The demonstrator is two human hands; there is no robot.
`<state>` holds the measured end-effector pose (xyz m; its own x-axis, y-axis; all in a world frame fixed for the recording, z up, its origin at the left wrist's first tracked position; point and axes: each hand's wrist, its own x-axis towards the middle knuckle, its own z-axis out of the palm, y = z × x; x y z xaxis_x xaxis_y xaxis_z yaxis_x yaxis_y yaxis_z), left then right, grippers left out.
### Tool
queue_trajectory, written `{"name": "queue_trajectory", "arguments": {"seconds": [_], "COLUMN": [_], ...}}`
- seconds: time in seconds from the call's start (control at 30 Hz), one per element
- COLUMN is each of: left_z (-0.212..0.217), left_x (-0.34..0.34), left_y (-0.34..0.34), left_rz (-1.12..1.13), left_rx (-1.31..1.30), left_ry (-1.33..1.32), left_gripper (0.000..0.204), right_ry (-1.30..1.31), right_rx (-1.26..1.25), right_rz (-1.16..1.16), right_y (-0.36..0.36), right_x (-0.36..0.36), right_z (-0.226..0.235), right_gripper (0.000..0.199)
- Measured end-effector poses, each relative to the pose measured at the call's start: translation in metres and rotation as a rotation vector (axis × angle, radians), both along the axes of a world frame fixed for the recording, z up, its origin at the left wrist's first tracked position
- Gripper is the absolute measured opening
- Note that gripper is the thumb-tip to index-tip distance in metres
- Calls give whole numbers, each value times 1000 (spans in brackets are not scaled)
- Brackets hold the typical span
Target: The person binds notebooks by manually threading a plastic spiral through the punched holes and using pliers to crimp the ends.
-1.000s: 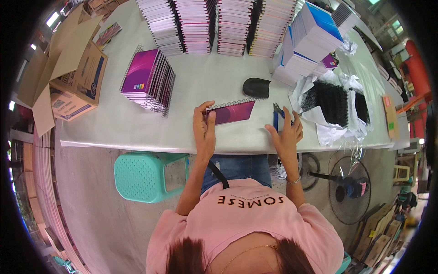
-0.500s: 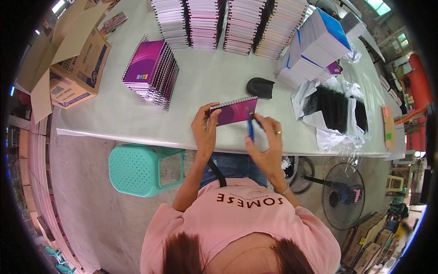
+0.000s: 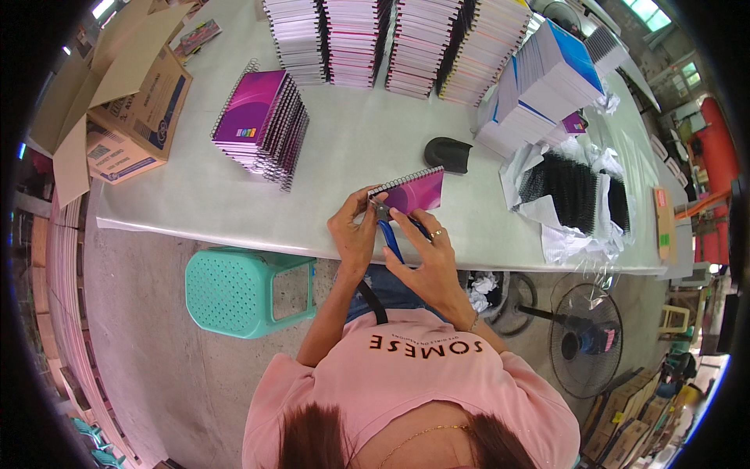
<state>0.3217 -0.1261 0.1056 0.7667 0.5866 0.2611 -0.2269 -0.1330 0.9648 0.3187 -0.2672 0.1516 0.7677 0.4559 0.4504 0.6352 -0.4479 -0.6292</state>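
Note:
Near the table's front edge, my left hand (image 3: 353, 228) grips the left end of a small purple spiral notebook (image 3: 419, 190). Its wire coil runs along the far edge. My right hand (image 3: 431, 264) is wrapped round blue-handled pliers (image 3: 390, 234). The metal jaws are at the left end of the coil, close to my left fingertips; whether they bite on wire I cannot make out. Just beyond the notebook lies a black curved holder (image 3: 448, 154). A stack of purple spiral notebooks (image 3: 258, 125) stands to the left on the table.
Tall stacks of bound notebooks (image 3: 355, 47) line the far side. Blue-topped paper blocks (image 3: 539, 86) and black coils on crumpled paper (image 3: 574, 187) sit at the right. An open carton (image 3: 133, 117) is at the left. Below are a green stool (image 3: 230, 293) and a fan (image 3: 584, 340).
My right hand has brought the pliers leftward, from the notebook's right part to the left end of its coil. The left hand still holds the notebook.

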Motion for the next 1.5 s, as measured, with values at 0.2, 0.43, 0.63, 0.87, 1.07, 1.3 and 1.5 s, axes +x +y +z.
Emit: {"name": "queue_trajectory", "arguments": {"seconds": [0.2,0.43,0.63,0.87,1.07,1.3,1.5], "left_z": [5,3,25,83,191,256,251], "left_x": [-2,-5,-1,-9,19,59,105], "left_y": [-4,-6,-9,43,144,214,227], "left_rz": [-8,70,21,219,-10,-340,-307], "left_rx": [-39,126,-105,-32,299,481,851], "left_ry": [79,78,154,47,157,460,376], "left_gripper": [23,23,13,6,25,40,40], "right_ry": [71,1623,1424,359,-36,-32,-15], "right_rx": [34,1010,746,164,-142,-115,-93], "right_rz": [1,549,290,-220,-505,-500,-538], "right_y": [-1,-17,-17,-83,-110,-105,-113], "right_x": [-1,27,21,58,69,65,62], "right_z": [-6,4,20,-5,-47,-49,-48], "right_gripper": [59,46,46,47,51,49,49]}}
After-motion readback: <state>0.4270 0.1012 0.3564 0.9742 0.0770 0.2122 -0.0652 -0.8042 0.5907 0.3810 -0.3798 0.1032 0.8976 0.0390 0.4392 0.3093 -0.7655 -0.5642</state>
